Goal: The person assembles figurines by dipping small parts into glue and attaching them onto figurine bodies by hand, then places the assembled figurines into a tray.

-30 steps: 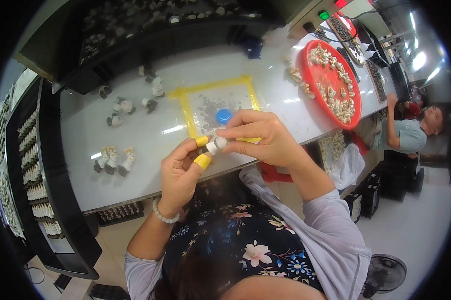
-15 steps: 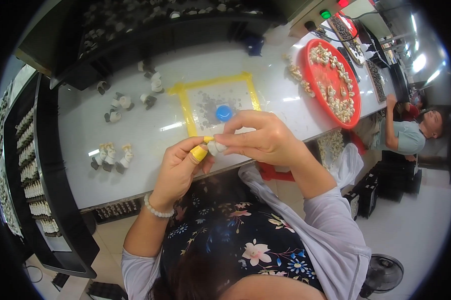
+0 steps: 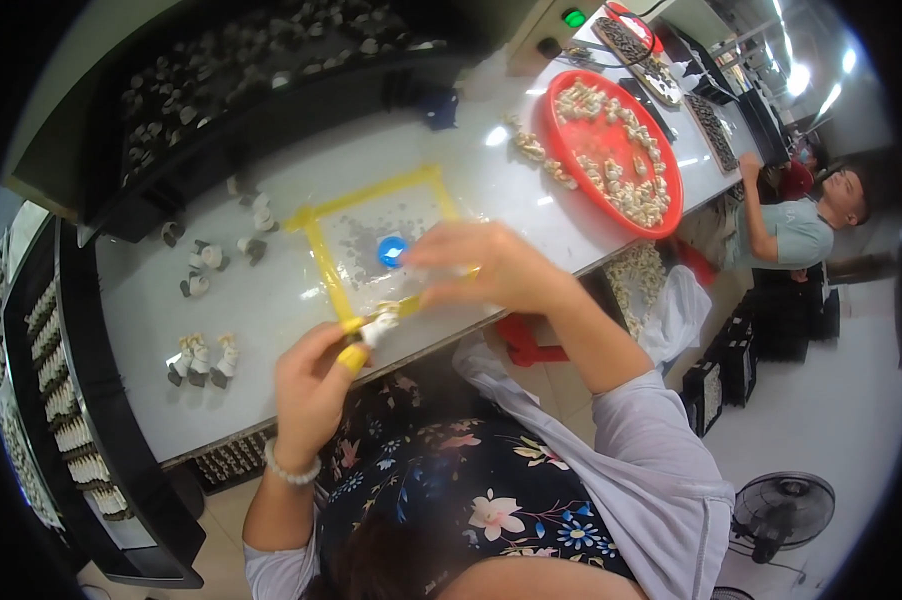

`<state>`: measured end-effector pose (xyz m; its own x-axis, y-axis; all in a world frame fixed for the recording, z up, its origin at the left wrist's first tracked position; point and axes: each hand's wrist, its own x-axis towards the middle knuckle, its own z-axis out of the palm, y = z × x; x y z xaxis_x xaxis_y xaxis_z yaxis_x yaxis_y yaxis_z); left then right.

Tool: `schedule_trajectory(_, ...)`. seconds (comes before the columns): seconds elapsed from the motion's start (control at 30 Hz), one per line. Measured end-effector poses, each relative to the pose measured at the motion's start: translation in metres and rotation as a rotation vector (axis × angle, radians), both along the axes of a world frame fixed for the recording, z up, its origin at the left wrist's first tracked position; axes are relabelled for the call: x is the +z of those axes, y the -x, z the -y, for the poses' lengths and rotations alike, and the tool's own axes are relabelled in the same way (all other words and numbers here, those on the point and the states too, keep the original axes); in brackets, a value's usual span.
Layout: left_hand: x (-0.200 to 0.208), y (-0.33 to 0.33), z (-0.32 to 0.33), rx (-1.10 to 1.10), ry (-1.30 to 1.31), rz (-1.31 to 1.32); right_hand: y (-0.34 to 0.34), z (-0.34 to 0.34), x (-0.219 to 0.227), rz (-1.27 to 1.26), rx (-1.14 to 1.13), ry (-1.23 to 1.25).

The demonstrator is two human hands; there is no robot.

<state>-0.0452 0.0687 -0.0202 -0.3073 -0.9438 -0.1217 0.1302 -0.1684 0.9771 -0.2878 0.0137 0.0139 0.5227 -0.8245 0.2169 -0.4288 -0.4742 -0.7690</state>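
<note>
Between the thumb and finger of my left hand (image 3: 309, 385), both in yellow finger covers, is a small white figurine (image 3: 379, 325) with a cream top and a dark end. It is held above the table's near edge. My right hand (image 3: 501, 268) is apart from it, thumb and fingers spread and somewhat blurred. Its fingertips are close to a small round blue cap (image 3: 392, 251); whether they touch it I cannot tell. The cap lies on a grey-spotted patch framed by yellow tape (image 3: 371, 196).
Several similar figurines stand at the left (image 3: 199, 360), with loose white-and-dark pieces (image 3: 209, 257) behind them. A red round tray (image 3: 556, 130) of cream pieces lies at the right. Dark racks (image 3: 111, 400) flank the table's left end. A person (image 3: 796, 230) works farther right.
My right hand has let go of the figurine and moved away toward the blue cap. The left hand has shifted left with the figurine, whose cream top now shows. The whole view has turned slightly.
</note>
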Motion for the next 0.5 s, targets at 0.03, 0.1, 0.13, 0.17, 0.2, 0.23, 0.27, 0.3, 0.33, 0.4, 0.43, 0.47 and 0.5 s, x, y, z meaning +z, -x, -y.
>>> schedule_trajectory(0.03, 0.004, -0.007, -0.003, -0.005, 0.003, -0.001, 0.015, 0.006, -0.001, -0.087, -0.137, 0.038)
schedule_trajectory(0.1, 0.011, -0.026, -0.011, 0.181, 0.659, 0.655, 0.05, 0.02, -0.001, -0.285, -0.394, 0.194)
schedule_trajectory(0.13, 0.007, -0.035, -0.015, 0.186, 0.653, 0.665, 0.065, 0.029, -0.005, -0.396, -0.513, 0.308)
schedule_trajectory(0.17, 0.004, -0.043, -0.019, 0.234, 0.766, 0.798, 0.078, 0.036, -0.005, -0.496, -0.565, 0.386)
schedule_trajectory(0.2, 0.002, -0.049, -0.023, 0.285, 0.874, 0.94, 0.086, 0.042, -0.006, -0.588, -0.609, 0.466)
schedule_trajectory(0.23, 0.0, -0.052, -0.026, 0.296, 0.864, 0.962, 0.092, 0.047, -0.004, -0.68, -0.636, 0.469)
schedule_trajectory(0.27, -0.007, -0.055, -0.025, 0.311, 0.896, 1.025, 0.099, 0.05, -0.008, -0.773, -0.666, 0.468)
schedule_trajectory(0.3, -0.008, -0.06, -0.029, 0.333, 0.918, 1.111, 0.104, 0.054, -0.012, -0.823, -0.666, 0.474)
schedule_trajectory(0.33, -0.011, -0.063, -0.03, 0.371, 0.907, 1.141, 0.108, 0.057, -0.015, -0.88, -0.67, 0.484)
schedule_trajectory(0.4, -0.011, -0.064, -0.03, 0.449, 0.862, 1.17, 0.108, 0.06, -0.015, -0.881, -0.653, 0.509)
schedule_trajectory(0.43, -0.011, -0.066, -0.03, 0.511, 0.84, 1.155, 0.101, 0.06, -0.013, -0.856, -0.626, 0.511)
schedule_trajectory(0.47, -0.013, -0.068, -0.029, 0.534, 0.817, 1.17, 0.097, 0.056, -0.01, -0.8, -0.646, 0.495)
schedule_trajectory(0.5, -0.013, -0.07, -0.029, 0.546, 0.808, 1.19, 0.093, 0.054, -0.01, -0.747, -0.667, 0.478)
